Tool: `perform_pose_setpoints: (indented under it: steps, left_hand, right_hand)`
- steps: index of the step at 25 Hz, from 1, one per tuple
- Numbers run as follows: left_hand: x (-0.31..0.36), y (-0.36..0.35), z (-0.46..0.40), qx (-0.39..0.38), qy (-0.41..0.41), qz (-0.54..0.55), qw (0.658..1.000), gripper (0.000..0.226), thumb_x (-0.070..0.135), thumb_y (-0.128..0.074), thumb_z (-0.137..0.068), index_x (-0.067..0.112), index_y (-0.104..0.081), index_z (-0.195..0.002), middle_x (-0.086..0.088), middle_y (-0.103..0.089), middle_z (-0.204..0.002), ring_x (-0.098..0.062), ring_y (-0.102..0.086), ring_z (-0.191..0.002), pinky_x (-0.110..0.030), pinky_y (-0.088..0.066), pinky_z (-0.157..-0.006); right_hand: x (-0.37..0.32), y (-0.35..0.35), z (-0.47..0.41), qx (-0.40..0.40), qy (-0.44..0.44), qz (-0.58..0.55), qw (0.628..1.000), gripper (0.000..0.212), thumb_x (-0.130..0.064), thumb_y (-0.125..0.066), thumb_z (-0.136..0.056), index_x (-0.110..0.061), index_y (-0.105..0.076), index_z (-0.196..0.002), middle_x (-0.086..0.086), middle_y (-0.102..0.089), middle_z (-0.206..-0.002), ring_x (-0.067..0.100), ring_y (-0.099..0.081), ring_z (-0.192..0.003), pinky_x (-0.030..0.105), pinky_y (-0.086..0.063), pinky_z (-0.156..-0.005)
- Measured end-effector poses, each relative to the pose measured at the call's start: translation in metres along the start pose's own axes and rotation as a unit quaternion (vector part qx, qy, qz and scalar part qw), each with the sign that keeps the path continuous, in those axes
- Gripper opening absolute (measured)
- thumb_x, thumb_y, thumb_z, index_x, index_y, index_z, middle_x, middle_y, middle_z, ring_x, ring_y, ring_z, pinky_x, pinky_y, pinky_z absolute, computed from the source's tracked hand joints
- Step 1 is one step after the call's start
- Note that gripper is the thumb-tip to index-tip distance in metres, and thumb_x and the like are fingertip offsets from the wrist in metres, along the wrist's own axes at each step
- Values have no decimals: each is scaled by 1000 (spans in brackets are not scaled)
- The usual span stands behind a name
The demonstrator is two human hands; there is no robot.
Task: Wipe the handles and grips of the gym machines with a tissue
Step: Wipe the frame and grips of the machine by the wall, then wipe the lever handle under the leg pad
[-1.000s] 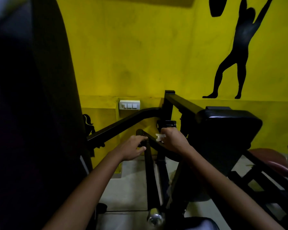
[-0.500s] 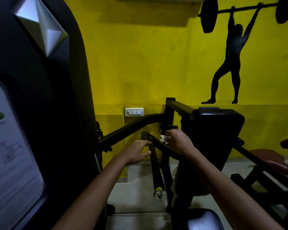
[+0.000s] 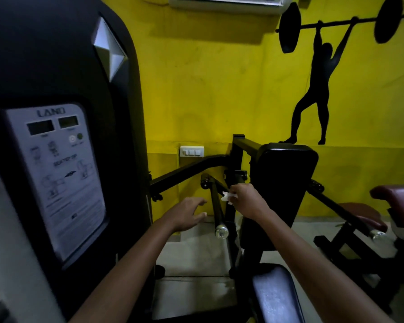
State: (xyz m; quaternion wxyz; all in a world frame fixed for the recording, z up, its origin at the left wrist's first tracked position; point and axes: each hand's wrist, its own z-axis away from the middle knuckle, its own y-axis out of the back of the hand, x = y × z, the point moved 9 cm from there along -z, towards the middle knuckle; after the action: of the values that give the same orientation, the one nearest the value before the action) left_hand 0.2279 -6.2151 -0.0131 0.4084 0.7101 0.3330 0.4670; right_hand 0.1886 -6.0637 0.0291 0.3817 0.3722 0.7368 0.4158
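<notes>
Yellow painted wall (image 3: 208,94) backs the station, matt and slightly smudged, carrying a black weightlifter silhouette (image 3: 317,89) and a white switch plate (image 3: 191,151) low down. We note a tall black machine shroud (image 3: 63,66) at the left edge of the view, glossy, with a pale instruction placard (image 3: 56,173) set into it. A padded black backrest (image 3: 287,183) stands right of centre, its vinyl smooth and dull.

We find the task's thing, a small white tissue (image 3: 228,196), pinched in the curled fingers of the right hand (image 3: 245,201). It sits crumpled, just beside the upper part of the black handle bar (image 3: 216,201); whether it touches the bar we cannot tell. The left hand (image 3: 188,214) hovers near the bar's left side, fingers spread and relaxed, holding nothing.

The bar is a straight round tube with a dark, slightly textured grip and a bright metal end cap (image 3: 221,231) at its lower end. We judge it rigid and fixed to the frame, so it should take firm rubbing without shifting much.

The tissue, in our judgement, is very light, soft and easily torn, most of all if dragged over the pivot hardware (image 3: 205,180) at the top. We would advise keeping it bunched, wrapped around the tube under the fingers and drawn along the grip. The free hand could steady the bar near the end cap.
</notes>
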Motion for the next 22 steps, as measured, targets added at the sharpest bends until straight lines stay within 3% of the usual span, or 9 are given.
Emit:
perform_pose_setpoints:
  steps: [5, 9, 12, 19, 22]
  left_hand:
    - [16, 16, 58, 39, 38, -26, 998, 49, 35, -54, -95, 17, -45, -140, -3, -50, -141, -16, -44, -131, -27, -35, -103]
    - [30, 22, 129, 46, 79, -21, 996, 49, 32, -57, -94, 13, -47, -138, -5, -52, -139, -20, -50, -125, -29, -39, -102]
    - [38, 37, 193, 70, 112, -29, 991, 48, 29, -58, -94, 9, -49, -137, -7, -54, -137, -20, -49, -126, -28, -37, -104]
    - [-14, 113, 360, 122, 255, -83, 956, 46, 25, -57, -94, 7, -50, -135, -12, -55, -134, -25, -48, -126, -31, -34, -106]
    - [-33, 147, 436, 149, 302, -97, 937, 39, 23, -57, -91, 7, -57, -126, -11, -61, -121, -25, -55, -115, -26, -37, -92]
  right_hand:
    - [-43, 12, 39, -13, 66, -18, 998, 11, -13, -55, -87, -4, -62, -88, 13, -60, -93, 31, -59, -87, 41, -51, -67]
    - [-80, 15, 88, -25, 110, -17, 993, 11, -18, -54, -90, -11, -54, -80, 8, -57, -89, 29, -58, -85, 30, -35, -58]
    - [-119, 11, 117, -45, 162, -37, 985, 12, -18, -54, -91, -9, -60, -90, 8, -61, -92, 27, -58, -84, 30, -36, -58]
    - [-291, -5, 173, -98, 273, -105, 951, 11, -14, -50, -89, -8, -56, -83, 17, -62, -85, 33, -59, -79, 33, -39, -62]
    - [-375, -18, 197, -114, 332, -145, 925, 16, -18, -52, -91, -7, -58, -80, 19, -67, -85, 35, -63, -80, 33, -43, -63]
